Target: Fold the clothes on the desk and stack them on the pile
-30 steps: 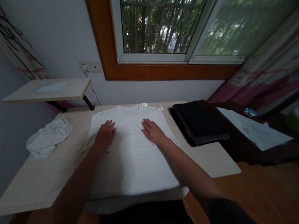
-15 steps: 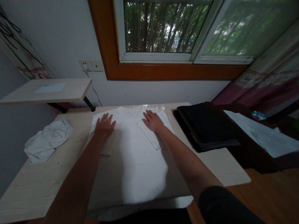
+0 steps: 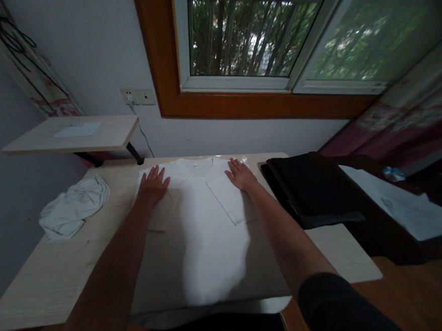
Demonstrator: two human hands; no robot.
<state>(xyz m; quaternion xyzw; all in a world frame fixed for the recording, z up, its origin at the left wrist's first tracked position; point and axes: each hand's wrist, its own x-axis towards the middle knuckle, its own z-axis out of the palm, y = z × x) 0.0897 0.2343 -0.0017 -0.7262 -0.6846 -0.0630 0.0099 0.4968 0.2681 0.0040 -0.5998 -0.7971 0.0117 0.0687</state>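
Hands spread, we lean over a pale wood-grain desk [image 3: 29, 290] where a white shirt [image 3: 212, 257] lies flat in front of us, its neckline [image 3: 198, 167] toward the wall and its lower end at the near side. Our left hand [image 3: 154, 186] rests palm down on the shirt's upper left, its grip unclosed, fingers splayed and holding nothing. Our right hand [image 3: 241, 174] lies on the upper right in the same manner, palm to the cloth, fingers extended and slightly apart, its grip likewise around nothing. Below the hands, two folded-in panels of the shirt slant toward its middle, one on either side, their edges visible as straight lines. Shadow falls across both sides of the shirt, leaving a bright band down the center. At far left on the desk sits a crumpled white cloth [image 3: 74, 206], apart from the shirt, near a raised shelf [image 3: 34, 143] bearing a sheet of paper [image 3: 77, 129]. At right, also apart from the shirt, we see a flat black item [image 3: 313, 189], which we cannot identify. Beyond the desk, a window [image 3: 260, 31] in an orange-brown wooden frame [image 3: 239, 103] shows green foliage outside.
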